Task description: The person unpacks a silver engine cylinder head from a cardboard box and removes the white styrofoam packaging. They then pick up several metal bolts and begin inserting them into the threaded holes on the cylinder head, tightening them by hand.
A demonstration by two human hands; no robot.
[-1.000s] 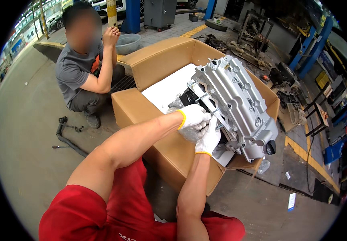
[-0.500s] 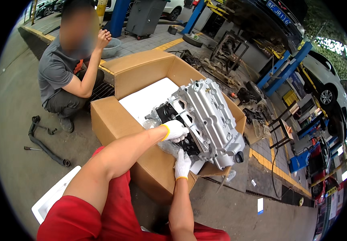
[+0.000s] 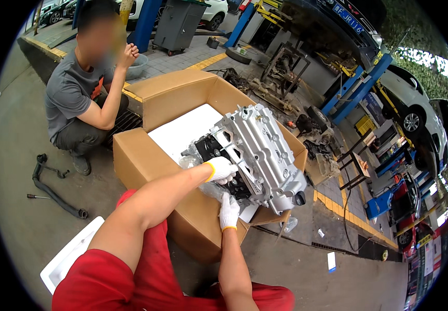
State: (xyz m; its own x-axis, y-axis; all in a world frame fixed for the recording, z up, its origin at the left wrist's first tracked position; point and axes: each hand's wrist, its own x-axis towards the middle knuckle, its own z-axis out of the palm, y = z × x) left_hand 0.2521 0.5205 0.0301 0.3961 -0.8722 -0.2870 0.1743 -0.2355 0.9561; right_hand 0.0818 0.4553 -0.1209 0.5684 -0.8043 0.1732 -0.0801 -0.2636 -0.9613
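Observation:
A silver and black car engine (image 3: 268, 150) lies tilted in an opened cardboard box (image 3: 149, 155). Crumpled clear plastic wrap (image 3: 211, 191) sits along its near side, between the engine and the box wall. My left hand (image 3: 222, 170), in a white knit glove with a yellow cuff, is closed against the engine's dark side; whatever its fingers hold is hidden. Lower down, my gloved right hand (image 3: 229, 211) has its fingers closed at the edge of the plastic wrap by the engine's lower corner. White foam (image 3: 182, 132) lines the box behind the engine.
Another person (image 3: 81, 98) squats beyond the box at the left, hands raised together. A black hose (image 3: 55, 194) and a screwdriver (image 3: 37, 196) lie on the floor. A white foam piece (image 3: 68, 256) is by my leg. Removed car parts (image 3: 276, 93) and blue lift posts (image 3: 361, 90) stand farther back.
The whole view has shifted slightly, so the scene sits a little farther left. Both hands keep nearly the same places against the engine and plastic wrap.

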